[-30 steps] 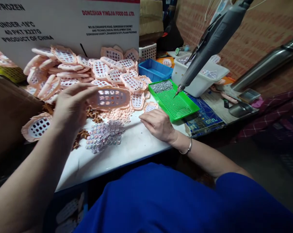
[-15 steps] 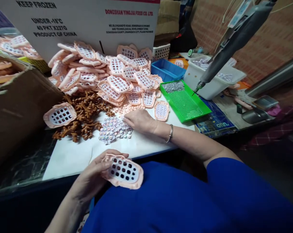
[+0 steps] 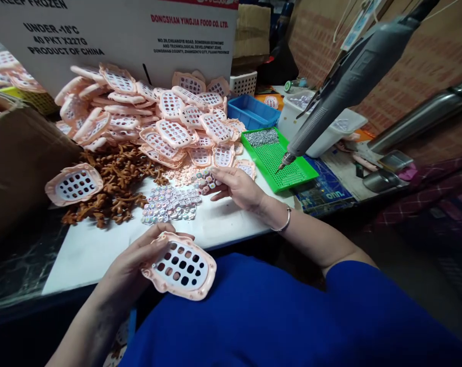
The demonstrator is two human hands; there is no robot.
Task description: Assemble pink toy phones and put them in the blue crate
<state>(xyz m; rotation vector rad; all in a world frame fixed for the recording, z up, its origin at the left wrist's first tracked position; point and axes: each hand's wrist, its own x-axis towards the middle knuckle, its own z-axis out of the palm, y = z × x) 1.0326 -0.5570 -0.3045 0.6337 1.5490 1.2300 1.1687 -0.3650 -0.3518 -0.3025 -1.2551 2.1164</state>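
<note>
My left hand (image 3: 149, 250) grips a pink plastic shell (image 3: 183, 267) with a white inset full of square holes, tilted in front of my blue shirt. Between the thumb and fingers of my right hand (image 3: 240, 188) is a button pad (image 3: 207, 181), a small translucent sheet of coloured keys. Just left of it, a pile of similar button pads (image 3: 170, 204) lies on the white board (image 3: 223, 224). Small pink pieces (image 3: 179, 176) are heaped behind that pile. Brown branching plastic parts (image 3: 116, 178) lie further left, with another pink shell (image 3: 75, 184) resting on them.
Many pink shells (image 3: 173, 132) are stacked against a white carton (image 3: 112, 30). To the right, a green tray (image 3: 292, 176) holds silver screws (image 3: 262, 137), under a hanging electric screwdriver (image 3: 330, 92). A blue bin (image 3: 252, 112) and a white tub (image 3: 323, 145) stand behind.
My right hand has lifted a button pad from the pile and moved right and toward me. My left hand has raised and tilted the shell so its holes face the camera more. The view has shifted.
</note>
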